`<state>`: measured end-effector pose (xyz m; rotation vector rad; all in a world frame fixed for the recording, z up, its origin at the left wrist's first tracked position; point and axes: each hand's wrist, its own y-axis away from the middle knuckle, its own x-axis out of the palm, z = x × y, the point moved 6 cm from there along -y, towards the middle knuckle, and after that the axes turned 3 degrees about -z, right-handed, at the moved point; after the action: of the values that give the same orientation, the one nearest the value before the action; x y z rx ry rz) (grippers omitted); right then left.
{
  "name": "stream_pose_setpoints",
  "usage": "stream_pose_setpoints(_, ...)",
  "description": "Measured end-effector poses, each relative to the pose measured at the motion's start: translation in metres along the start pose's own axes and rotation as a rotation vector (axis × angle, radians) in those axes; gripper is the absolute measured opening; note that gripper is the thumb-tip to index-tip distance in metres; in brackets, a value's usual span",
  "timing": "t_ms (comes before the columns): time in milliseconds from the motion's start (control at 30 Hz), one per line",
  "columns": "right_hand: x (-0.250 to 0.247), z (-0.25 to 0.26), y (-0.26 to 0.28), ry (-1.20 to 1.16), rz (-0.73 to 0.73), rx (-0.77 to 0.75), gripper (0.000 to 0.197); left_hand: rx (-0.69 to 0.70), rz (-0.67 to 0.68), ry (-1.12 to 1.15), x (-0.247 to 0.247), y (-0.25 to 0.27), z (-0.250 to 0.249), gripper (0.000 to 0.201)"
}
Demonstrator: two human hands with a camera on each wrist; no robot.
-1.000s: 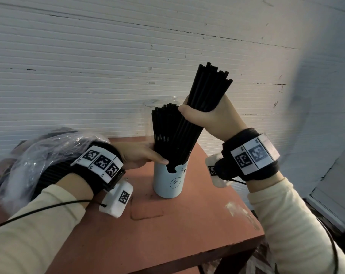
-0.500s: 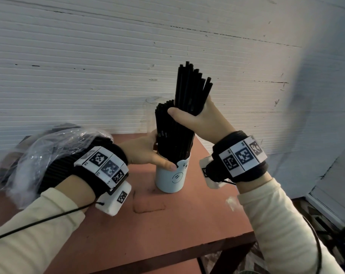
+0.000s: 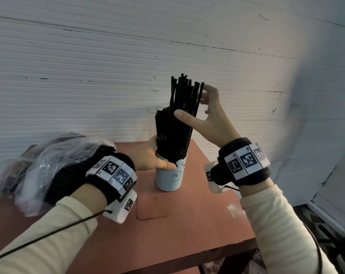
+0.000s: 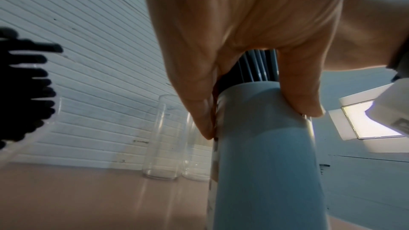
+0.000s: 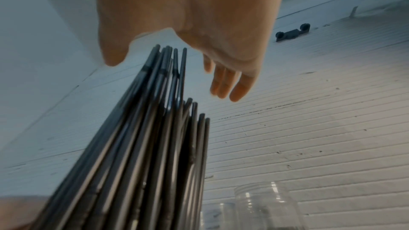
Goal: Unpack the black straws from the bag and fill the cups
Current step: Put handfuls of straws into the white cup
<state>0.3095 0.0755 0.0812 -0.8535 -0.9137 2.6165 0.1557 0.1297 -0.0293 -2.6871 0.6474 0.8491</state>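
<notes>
Tabletop: straws (image 3: pixel 177 123) beside open hand (image 3: pixel 209 119)

White ribbed wall panel (image 3: pixel 88 56) fills back, horizontal grooves, dark scuffs and thin cracks along seams. Second wall (image 3: pixel 325 95) at right, meeting it at corner, in bluish shadow. Reddish-brown table (image 3: pixel 167 234) pushed against ribbed wall; tabletop worn, faint rectangular mark near middle, pale smudge toward right edge. Dark table frame below front edge. Small dark bracket (image 5: pixel 292 34) fixed high on wall. Bright white-framed window (image 4: pixel 372 121) at right. Floor at lower right dim, cluttered, detail unclear. Light cool, soft.
</notes>
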Motion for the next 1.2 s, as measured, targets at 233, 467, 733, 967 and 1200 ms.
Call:
stream_pose_setpoints(233, -0.008, 0.02, -0.007, -0.032, -0.195, -0.348, 0.045, -0.038, -0.013, 0.022, -0.011, -0.009, 0.008, 0.122)
stream_pose_setpoints(467, 0.01, 0.013, -0.005, -0.047, -0.194, -0.38, 0.028, -0.05, 0.009, 0.084, -0.009, -0.009, 0.014, 0.12)
stream_pose_setpoints(733, 0.017, -0.011, 0.016, 0.099, -0.194, -0.385, 0.02, -0.074, 0.03, 0.116, -0.007, -0.011, 0.015, 0.118)
stream_pose_setpoints(967, 0.005, 0.015, 0.008, -0.013, -0.128, -0.308, 0.045, -0.09, -0.008, 0.046, -0.008, -0.015, 0.023, 0.117)
stream_pose_setpoints(1200, 0.01, 0.039, -0.011, 0.031, -0.198, -0.418, 0.039, -0.088, -0.058, 0.0, -0.008, -0.019, 0.023, 0.119)
